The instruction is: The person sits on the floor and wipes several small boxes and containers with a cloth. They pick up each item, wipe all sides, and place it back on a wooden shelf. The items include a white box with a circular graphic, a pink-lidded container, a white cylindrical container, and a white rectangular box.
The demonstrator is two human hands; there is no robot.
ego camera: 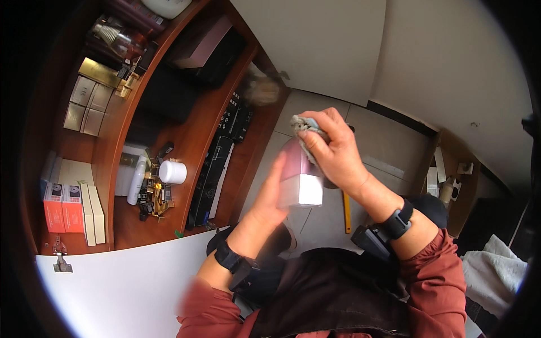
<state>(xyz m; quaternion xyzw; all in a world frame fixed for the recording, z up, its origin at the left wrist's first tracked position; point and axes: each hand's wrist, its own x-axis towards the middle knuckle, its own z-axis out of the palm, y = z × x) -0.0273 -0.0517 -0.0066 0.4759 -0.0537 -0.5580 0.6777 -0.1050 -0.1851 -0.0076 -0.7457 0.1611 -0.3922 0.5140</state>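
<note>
A pink bottle or box with a white square end (301, 190) is held up in front of me, above the tiled floor. My left hand (270, 190) grips it along its left side. In my right hand (334, 148) is a crumpled grey cloth (305, 125), pressed against the upper right of the pink thing. Part of the pink surface is hidden behind the cloth and my fingers, and its far end cannot be seen.
To the left stands an open wooden cabinet (110, 177) with boxes, a white jar (173, 172) and a white spray bottle (137, 179) on its shelves. Its white door (127, 291) spans the lower left. A cardboard box (469, 190) and a grey towel (494, 266) lie at right.
</note>
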